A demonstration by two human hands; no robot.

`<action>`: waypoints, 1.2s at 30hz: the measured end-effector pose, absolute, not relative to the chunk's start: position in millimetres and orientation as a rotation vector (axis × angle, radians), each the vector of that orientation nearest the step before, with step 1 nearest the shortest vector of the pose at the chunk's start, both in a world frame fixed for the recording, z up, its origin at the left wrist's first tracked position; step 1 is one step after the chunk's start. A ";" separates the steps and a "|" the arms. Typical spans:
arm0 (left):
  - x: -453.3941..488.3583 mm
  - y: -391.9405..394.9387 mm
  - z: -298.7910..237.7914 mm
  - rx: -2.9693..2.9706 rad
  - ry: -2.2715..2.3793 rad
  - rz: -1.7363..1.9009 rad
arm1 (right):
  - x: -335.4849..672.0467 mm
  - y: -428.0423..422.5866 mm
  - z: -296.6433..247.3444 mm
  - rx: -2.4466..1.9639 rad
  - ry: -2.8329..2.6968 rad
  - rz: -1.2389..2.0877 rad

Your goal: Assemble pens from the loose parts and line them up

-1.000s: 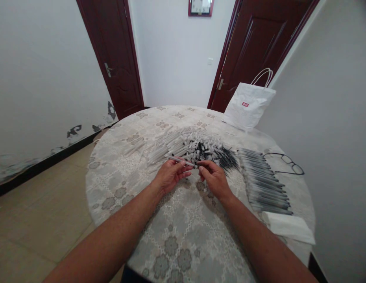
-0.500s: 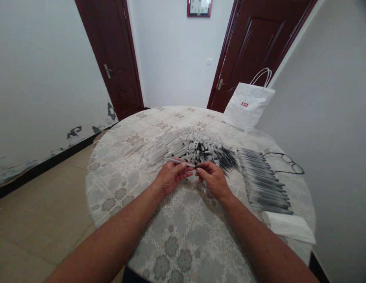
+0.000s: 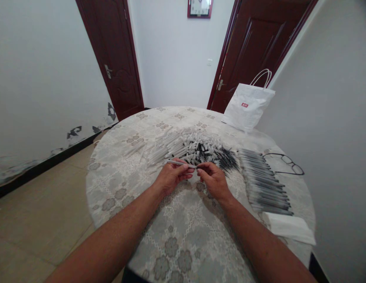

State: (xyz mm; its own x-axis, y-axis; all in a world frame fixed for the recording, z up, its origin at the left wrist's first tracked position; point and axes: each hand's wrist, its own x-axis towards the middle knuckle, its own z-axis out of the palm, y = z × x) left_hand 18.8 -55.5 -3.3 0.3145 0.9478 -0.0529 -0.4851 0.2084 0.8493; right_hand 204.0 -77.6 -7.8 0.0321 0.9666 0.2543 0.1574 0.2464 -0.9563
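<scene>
My left hand (image 3: pixel 171 177) is closed round a thin clear pen barrel (image 3: pixel 174 162) that sticks out to the left. My right hand (image 3: pixel 213 179) pinches something small at the barrel's right end; I cannot make out what it is. Both hands hover over the round table (image 3: pixel 183 236) just in front of a heap of pen parts (image 3: pixel 195 147): white barrels on the left, black caps and dark refills on the right.
A row of assembled pens (image 3: pixel 264 181) lies to the right, with a pair of glasses (image 3: pixel 287 163) beyond it and white paper (image 3: pixel 289 228) at the near right edge. A white paper bag (image 3: pixel 248 106) stands at the back. Two dark doors and a wall clock lie behind.
My right hand's fingertips have closed in on the end of the barrel held by my left hand. Little else has moved.
</scene>
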 end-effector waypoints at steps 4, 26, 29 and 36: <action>18.6 -56.0 -4.5 0.871 0.683 1.117 | 204.0 -77.7 -7.6 -1.167 -1.387 0.911; 22.3 -57.6 -4.5 0.891 0.715 1.112 | 208.1 -83.4 -12.8 -1.267 -1.626 0.765; 21.2 -56.5 -3.1 0.889 0.725 1.132 | 210.2 -85.3 -8.1 -1.248 -1.685 0.615; 20.8 -58.5 -1.2 0.911 0.705 1.120 | 209.2 -86.9 -2.5 -1.266 -1.850 0.440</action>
State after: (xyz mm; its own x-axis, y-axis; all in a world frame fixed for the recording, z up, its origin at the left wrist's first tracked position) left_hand 20.8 -58.5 -1.2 0.2968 0.9545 -0.0289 -0.4385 0.1631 0.8838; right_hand 209.2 -86.9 -2.5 -0.1462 0.8881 0.4359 0.5968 0.4305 -0.6771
